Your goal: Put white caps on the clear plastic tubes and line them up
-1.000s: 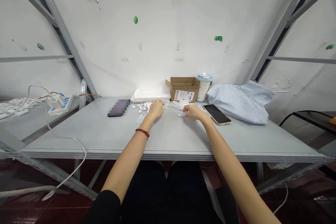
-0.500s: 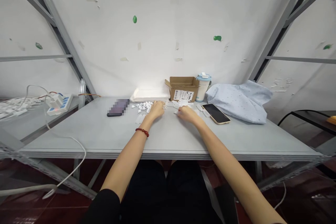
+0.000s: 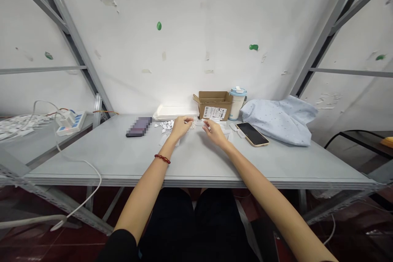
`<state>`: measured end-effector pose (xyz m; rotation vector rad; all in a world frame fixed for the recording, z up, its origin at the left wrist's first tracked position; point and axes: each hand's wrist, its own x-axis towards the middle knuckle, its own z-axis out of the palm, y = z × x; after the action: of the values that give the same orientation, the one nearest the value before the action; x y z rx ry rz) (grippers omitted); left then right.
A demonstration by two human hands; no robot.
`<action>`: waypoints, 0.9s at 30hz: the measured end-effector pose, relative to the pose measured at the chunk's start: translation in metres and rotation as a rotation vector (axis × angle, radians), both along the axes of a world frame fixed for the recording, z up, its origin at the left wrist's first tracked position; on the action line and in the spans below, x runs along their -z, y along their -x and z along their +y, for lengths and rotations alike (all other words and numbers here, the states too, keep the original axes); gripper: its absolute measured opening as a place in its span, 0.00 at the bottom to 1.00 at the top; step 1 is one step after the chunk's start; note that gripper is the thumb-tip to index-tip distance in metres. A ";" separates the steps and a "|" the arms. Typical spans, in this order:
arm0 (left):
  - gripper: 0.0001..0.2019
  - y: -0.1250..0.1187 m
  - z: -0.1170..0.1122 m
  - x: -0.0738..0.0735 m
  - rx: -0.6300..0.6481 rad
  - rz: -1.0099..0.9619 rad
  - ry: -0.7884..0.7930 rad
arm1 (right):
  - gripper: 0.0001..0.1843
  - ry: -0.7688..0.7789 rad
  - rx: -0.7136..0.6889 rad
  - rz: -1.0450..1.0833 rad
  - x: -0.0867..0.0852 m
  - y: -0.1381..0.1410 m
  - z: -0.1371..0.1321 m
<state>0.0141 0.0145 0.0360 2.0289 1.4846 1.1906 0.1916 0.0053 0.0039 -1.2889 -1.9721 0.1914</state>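
My left hand (image 3: 181,127), with a red bead bracelet (image 3: 162,158) on its wrist, hovers beside a heap of small white caps (image 3: 166,125). Its thumb and fingertips are close together, and whatever they may hold is too small to make out. My right hand (image 3: 215,132) faces it across a short gap, thumb and forefinger apart, with nothing visible in it. Between and behind the hands lie tiny pale pieces (image 3: 194,123). Clear plastic pieces (image 3: 221,123) lie just past the right hand. A clear plastic sheet or bag (image 3: 164,139) is partly hidden by the left wrist.
Behind the hands stand a white tray (image 3: 175,112), an open cardboard box (image 3: 215,108) and a blue-lidded cup (image 3: 237,104). A phone (image 3: 253,134) and a light blue cloth (image 3: 279,120) lie right; a dark phone-like object (image 3: 138,127) lies left. A power strip (image 3: 72,124) sits far left.
Both hands have lifted slightly from the tabletop. The right hand's thumb and forefinger have spread, and its fingertips have moved a little away from me. The camera view has shifted slightly.
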 end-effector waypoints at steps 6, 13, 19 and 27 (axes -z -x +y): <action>0.09 -0.004 -0.002 0.002 0.025 0.034 -0.070 | 0.12 0.006 -0.035 0.015 0.000 0.001 -0.003; 0.11 -0.010 -0.005 0.004 0.112 0.156 -0.145 | 0.13 0.008 -0.064 0.027 0.000 0.002 -0.005; 0.12 -0.010 -0.002 0.007 0.050 0.186 -0.194 | 0.12 0.009 -0.063 0.014 -0.002 0.003 -0.006; 0.12 -0.009 0.000 0.009 0.013 0.192 -0.209 | 0.12 0.016 -0.067 0.004 -0.003 0.004 -0.008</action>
<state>0.0232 0.0143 0.0267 2.3457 1.4834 1.2204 0.1880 -0.0032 0.0072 -1.2328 -2.0153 0.2432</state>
